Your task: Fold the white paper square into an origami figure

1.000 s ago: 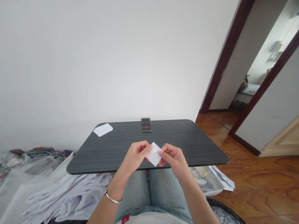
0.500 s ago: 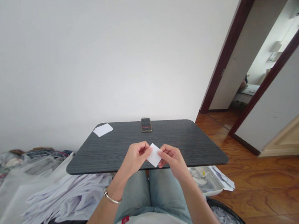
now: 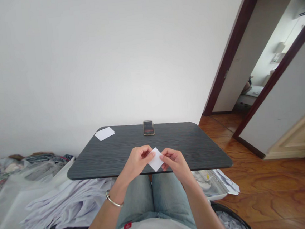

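Note:
Between my hands is a small white square of paper (image 3: pixel 156 160), turned so that one corner points up and one down. My left hand (image 3: pixel 139 160) pinches its left corner with thumb and fingers. On the opposite corner, my right hand (image 3: pixel 174 160) has a similar pinch, the other fingers curled behind. The paper is held above the near edge of a dark wood-grain table (image 3: pixel 119 157). Whether it has several folded layers I cannot tell.
White paper sheets (image 3: pixel 104 133) lie at the table's far left corner. A phone (image 3: pixel 148 127) stands at the back edge. Left of the table are heaped white cloths (image 3: pixel 69 205); at the right, below it, are a clear bin (image 3: pixel 211 184) and a black-rimmed container (image 3: pixel 231 222).
Both hands keep their pinch on the paper and have hardly moved. The whole view has shifted very slightly.

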Available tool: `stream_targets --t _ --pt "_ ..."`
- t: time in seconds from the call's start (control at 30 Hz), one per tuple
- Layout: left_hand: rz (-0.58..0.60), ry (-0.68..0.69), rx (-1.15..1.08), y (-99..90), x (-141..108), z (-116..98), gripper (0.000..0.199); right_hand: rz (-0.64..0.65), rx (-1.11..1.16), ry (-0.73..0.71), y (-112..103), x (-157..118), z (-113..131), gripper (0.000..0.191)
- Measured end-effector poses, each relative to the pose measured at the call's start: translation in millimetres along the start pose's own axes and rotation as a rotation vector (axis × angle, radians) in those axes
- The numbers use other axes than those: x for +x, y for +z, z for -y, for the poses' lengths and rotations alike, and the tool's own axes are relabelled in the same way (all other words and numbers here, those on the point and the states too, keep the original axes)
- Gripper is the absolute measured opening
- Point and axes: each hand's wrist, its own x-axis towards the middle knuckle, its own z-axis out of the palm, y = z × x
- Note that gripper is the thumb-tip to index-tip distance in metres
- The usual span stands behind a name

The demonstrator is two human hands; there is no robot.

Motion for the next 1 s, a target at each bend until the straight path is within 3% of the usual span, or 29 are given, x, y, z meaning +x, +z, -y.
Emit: stream_targets --t 0.27,0.57,1.0 --pt "0.019 -0.008 -0.002 -6.5 -1.6 -3.0 0.028 -0.021 0.004 0.029 -8.3 0.0 -0.4 0.019" --pt "0.013 -0.084 0.094 1.3 2.4 -0.4 0.022 -0.034 -0.035 0.05 0.4 0.8 -4.2 0.02" --pt "0.17 -0.072 0.104 -18.0 -2.0 1.6 0.026 -0.009 -0.088 0.026 -11.3 3.0 -4.2 0.019"
